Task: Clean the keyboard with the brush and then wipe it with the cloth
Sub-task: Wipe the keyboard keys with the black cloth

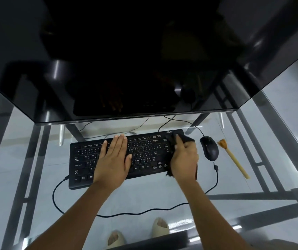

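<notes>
A black keyboard (144, 150) lies on the glass desk in front of me. My left hand (114, 157) rests flat on its left-middle keys, fingers together and holding nothing. My right hand (185, 157) presses a black cloth (187, 138) onto the keyboard's right end, over the number pad. The cloth sticks out above my fingers and below my palm. The brush (233, 157), with a pale wooden handle and tan bristles, lies on the desk to the right of the mouse, apart from both hands.
A black mouse (209, 147) sits just right of the keyboard. A large dark monitor (126, 69) overhangs the back of the glass desk (144, 195). A black cable (135, 212) loops across the glass near me. My feet show through the glass below.
</notes>
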A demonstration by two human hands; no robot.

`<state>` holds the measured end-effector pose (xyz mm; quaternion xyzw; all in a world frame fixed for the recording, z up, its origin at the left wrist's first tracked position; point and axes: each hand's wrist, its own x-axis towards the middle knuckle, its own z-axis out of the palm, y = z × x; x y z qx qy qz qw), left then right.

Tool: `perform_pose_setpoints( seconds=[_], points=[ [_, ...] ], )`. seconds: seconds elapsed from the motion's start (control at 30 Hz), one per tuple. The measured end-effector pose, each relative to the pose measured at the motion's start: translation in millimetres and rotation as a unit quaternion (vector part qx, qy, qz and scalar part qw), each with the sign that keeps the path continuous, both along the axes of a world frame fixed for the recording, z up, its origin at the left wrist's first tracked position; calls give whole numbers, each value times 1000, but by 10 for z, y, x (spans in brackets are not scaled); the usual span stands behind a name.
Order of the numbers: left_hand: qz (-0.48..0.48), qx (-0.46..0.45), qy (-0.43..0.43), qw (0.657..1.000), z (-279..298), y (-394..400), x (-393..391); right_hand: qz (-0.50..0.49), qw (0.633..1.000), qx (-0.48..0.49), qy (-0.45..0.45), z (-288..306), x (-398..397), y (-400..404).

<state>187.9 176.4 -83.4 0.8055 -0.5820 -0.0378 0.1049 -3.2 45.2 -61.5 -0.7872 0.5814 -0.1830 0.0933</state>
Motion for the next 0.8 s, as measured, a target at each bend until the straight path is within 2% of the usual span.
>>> perform_pose_setpoints(
  seconds=[0.1,0.17,0.2,0.27,0.33,0.43,0.5,0.53,0.57,0.67,0.7,0.73,0.8],
  points=[
    [-1,5,-4,1000,-7,2,6,114,993,28,5,-2,245,541],
    [-9,9,-6,1000,2,2,10,247,969,24,13,-79,328,846],
    [-13,7,-5,1000,1,1,14,277,960,32,25,-118,296,840],
    [-12,-3,-1,1000,-9,-2,26,220,975,35,-3,-139,119,630],
    [-10,-3,-3,1000,-21,3,28,90,995,30,10,-77,-145,305],
    [-9,-3,-7,1000,-26,8,36,-88,991,41,-89,-35,-239,74],
    [-8,-2,-11,1000,-23,5,25,-41,998,7,-36,-41,-33,190],
    [-7,-2,-13,1000,-19,1,17,0,999,12,-42,-36,122,345],
    [-7,-2,-13,1000,-19,-3,15,52,997,15,-57,-43,285,516],
    [-12,-5,-16,1000,-31,-5,35,229,973,-38,2,-32,503,721],
    [-13,-8,-15,1000,-30,-5,35,245,969,-41,10,-44,456,600],
    [-14,-9,-10,1000,-24,-5,33,220,975,-15,0,-48,370,412],
    [-13,-14,-6,1000,-17,-10,29,95,995,25,-26,-14,175,3]
  ],
)
